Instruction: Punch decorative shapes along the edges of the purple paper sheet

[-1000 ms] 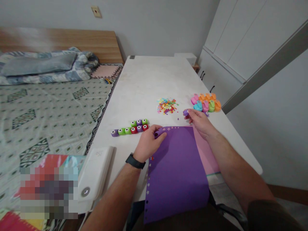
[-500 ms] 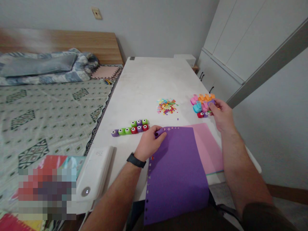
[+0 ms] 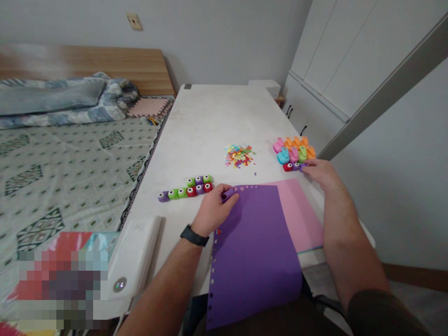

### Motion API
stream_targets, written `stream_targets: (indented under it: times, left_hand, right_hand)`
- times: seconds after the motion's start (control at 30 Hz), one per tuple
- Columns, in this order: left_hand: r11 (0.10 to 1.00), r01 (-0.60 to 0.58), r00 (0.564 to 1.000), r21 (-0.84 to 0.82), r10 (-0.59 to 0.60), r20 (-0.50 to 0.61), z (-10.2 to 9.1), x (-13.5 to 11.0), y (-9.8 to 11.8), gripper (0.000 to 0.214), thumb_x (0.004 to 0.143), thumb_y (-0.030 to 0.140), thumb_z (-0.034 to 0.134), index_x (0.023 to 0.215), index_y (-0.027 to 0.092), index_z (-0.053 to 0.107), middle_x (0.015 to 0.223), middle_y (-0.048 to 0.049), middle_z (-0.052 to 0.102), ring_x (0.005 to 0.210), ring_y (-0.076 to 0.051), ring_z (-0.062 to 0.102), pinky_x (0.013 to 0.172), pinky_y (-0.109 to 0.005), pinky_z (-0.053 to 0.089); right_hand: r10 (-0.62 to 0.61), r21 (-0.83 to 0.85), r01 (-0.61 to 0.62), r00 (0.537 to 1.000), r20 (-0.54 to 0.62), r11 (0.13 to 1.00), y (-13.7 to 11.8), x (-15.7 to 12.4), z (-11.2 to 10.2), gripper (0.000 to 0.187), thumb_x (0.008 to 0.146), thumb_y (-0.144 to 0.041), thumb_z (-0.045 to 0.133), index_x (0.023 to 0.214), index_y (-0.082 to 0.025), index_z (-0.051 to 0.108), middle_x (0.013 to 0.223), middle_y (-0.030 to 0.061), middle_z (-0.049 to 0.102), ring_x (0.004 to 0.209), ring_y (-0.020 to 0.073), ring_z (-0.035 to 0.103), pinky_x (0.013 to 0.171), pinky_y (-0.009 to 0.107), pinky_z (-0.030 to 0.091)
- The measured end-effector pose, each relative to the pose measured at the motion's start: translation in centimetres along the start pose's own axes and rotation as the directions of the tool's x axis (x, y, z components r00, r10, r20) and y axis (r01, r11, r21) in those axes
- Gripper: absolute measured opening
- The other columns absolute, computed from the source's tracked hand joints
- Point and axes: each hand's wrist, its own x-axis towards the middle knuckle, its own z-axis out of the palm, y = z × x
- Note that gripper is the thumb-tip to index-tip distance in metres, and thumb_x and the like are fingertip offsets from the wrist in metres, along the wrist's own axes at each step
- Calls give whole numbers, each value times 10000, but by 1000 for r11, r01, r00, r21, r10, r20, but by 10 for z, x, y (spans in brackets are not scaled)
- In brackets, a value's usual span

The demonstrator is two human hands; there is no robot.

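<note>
My left hand (image 3: 214,208) pinches the top left corner of a purple paper sheet (image 3: 255,252) that has small shapes punched along its edges and hangs over the table's near edge. My right hand (image 3: 320,172) rests at the right, fingertips on a small purple punch (image 3: 301,166) beside a red one (image 3: 287,166), just below a cluster of larger pastel punches (image 3: 294,149). A pink sheet (image 3: 301,214) lies under the purple one.
A row of small green, purple and red punches (image 3: 185,187) sits left of my left hand. A pile of colourful paper cut-outs (image 3: 240,155) lies mid-table. A white device (image 3: 135,256) rests at the table's near left corner. A bed (image 3: 70,149) is alongside on the left, cabinets on the right.
My right hand carried a small purple punch from beside the sheet's top edge over to the right and set it down beside the red one under the pastel cluster. My left hand stayed put.
</note>
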Motion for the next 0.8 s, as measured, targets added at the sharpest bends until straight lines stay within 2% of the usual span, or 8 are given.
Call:
stream_targets:
  times: [0.2, 0.43, 0.8]
  left_hand:
    - [1000, 2, 1000, 6, -2, -5, 0, 0, -1, 315, 890, 466, 610, 1055, 206, 676, 911, -23, 736, 797, -200, 655, 728, -318, 475]
    - [1000, -8, 1000, 4, 8, 2, 1, 0, -1, 317, 902, 462, 595, 1069, 203, 672, 930, -27, 733, 816, -198, 656, 735, -321, 474]
    - [1000, -4, 1000, 9, 4, -1, 1, 0, -1, 299, 905, 458, 600, 1062, 213, 670, 921, -17, 730, 809, -196, 653, 725, -317, 468]
  right_hand:
    - [106, -21, -106, 994, 7, 994, 6, 8, 8, 470, 726, -341, 719, 1162, -168, 749, 1050, 112, 773, 907, 267, 711, 783, 352, 516]
    - [3, -121, -5, 1000, -19, 993, 3, 7, 9, 405, 799, -388, 672, 1138, -193, 776, 1049, 115, 777, 952, 276, 702, 838, 373, 507]
    - [12, -117, -18, 999, -44, 993, 1, 4, 10, 350, 810, -335, 657, 1099, -178, 776, 1012, 121, 778, 903, 259, 697, 825, 365, 510]
